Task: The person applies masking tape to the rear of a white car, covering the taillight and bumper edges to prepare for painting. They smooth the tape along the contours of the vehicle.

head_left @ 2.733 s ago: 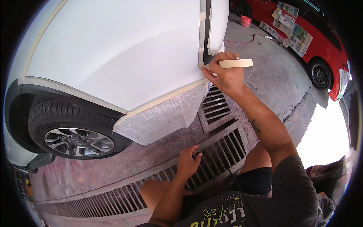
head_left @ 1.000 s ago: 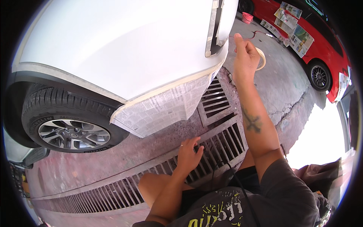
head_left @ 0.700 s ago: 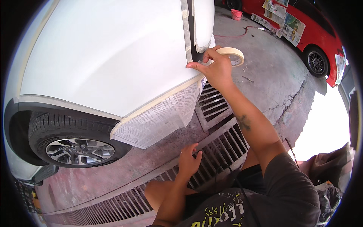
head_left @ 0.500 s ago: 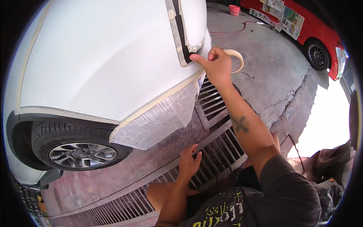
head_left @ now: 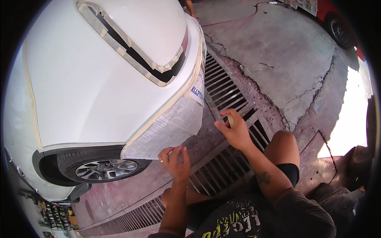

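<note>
My right hand (head_left: 237, 130) is curled around a roll of masking tape (head_left: 230, 120), seen nearly edge-on, above the floor grating. My left hand (head_left: 176, 163), a ring on one finger, is raised just below the newspaper, fingers bent and apart with nothing seen in them. The white car's (head_left: 95, 91) lower edge carries a skirt of newspaper (head_left: 168, 121), fixed along its top by a strip of tape. Short overlapping tape pieces frame the dark lamp opening (head_left: 131, 51). Neither hand touches the car.
A slatted metal floor drain (head_left: 224, 85) runs beneath me and along the car. Beyond it the concrete is cracked, with a thin pen-like object (head_left: 266, 65) lying there. A red car (head_left: 323, 10) stands far right. At the top, another person's leg (head_left: 189, 7) shows behind the white car.
My right hand has come down and away from the lamp opening with the tape roll. My left hand has risen toward the newspaper. The view has shifted, showing more of the opening.
</note>
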The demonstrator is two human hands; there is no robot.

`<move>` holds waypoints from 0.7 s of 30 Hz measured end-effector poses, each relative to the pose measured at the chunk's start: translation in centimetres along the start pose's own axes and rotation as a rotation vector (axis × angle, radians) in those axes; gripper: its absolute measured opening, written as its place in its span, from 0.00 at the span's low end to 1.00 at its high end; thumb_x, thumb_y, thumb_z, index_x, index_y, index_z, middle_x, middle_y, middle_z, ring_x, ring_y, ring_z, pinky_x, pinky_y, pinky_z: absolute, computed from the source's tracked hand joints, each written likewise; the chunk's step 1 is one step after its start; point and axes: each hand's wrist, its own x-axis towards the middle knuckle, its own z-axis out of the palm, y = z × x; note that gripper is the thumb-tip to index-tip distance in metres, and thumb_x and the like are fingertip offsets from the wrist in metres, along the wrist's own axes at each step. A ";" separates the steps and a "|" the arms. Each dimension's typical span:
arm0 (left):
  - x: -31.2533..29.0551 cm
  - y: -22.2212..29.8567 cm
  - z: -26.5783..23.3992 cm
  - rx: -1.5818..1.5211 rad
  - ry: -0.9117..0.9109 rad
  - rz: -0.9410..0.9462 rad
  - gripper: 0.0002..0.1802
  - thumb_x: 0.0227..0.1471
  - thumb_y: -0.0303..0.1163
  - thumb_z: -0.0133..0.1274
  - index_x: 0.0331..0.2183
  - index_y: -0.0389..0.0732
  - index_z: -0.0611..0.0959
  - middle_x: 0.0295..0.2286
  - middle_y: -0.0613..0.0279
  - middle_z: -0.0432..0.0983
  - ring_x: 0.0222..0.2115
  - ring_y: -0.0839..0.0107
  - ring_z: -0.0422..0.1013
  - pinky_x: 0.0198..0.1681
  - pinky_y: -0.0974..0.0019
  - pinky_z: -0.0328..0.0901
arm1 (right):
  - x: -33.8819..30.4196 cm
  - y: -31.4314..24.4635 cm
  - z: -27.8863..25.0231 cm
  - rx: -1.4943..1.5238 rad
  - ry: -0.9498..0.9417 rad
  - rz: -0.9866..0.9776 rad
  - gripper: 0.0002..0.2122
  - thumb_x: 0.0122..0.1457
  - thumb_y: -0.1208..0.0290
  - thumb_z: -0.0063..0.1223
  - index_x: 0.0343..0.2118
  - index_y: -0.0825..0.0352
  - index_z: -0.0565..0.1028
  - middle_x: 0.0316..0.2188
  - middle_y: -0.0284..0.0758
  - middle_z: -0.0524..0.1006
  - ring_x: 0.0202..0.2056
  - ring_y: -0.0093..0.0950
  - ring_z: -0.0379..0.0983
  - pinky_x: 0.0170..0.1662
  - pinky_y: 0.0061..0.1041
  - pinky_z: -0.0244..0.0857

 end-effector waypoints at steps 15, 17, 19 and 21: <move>24.6 8.0 1.9 0.939 0.011 0.677 0.50 0.44 0.33 0.70 0.68 0.74 0.76 0.76 0.39 0.40 0.76 0.32 0.28 0.69 0.24 0.34 | 1.5 5.2 -3.1 0.148 -0.108 -0.079 0.37 0.55 0.78 0.69 0.70 0.67 0.69 0.37 0.45 0.83 0.38 0.46 0.84 0.45 0.40 0.76; 24.7 8.3 2.4 0.969 0.029 0.699 0.50 0.44 0.33 0.70 0.68 0.74 0.76 0.76 0.39 0.41 0.76 0.32 0.29 0.70 0.25 0.34 | 2.2 5.7 -3.5 0.231 -0.069 -0.026 0.33 0.54 0.78 0.71 0.65 0.68 0.75 0.37 0.42 0.83 0.37 0.40 0.83 0.44 0.37 0.76; 24.6 8.5 3.1 1.031 0.035 0.701 0.50 0.44 0.36 0.72 0.68 0.75 0.76 0.75 0.38 0.41 0.76 0.31 0.31 0.69 0.24 0.36 | 2.9 6.7 -3.0 0.367 -0.035 -0.023 0.24 0.56 0.76 0.72 0.57 0.71 0.81 0.37 0.37 0.84 0.37 0.27 0.81 0.41 0.29 0.74; 25.2 8.9 3.9 0.894 0.106 0.652 0.48 0.45 0.39 0.74 0.67 0.72 0.77 0.75 0.37 0.42 0.75 0.30 0.31 0.69 0.24 0.37 | 3.6 7.5 -2.0 0.447 -0.122 0.020 0.19 0.58 0.76 0.71 0.52 0.72 0.82 0.36 0.36 0.85 0.37 0.25 0.80 0.41 0.27 0.73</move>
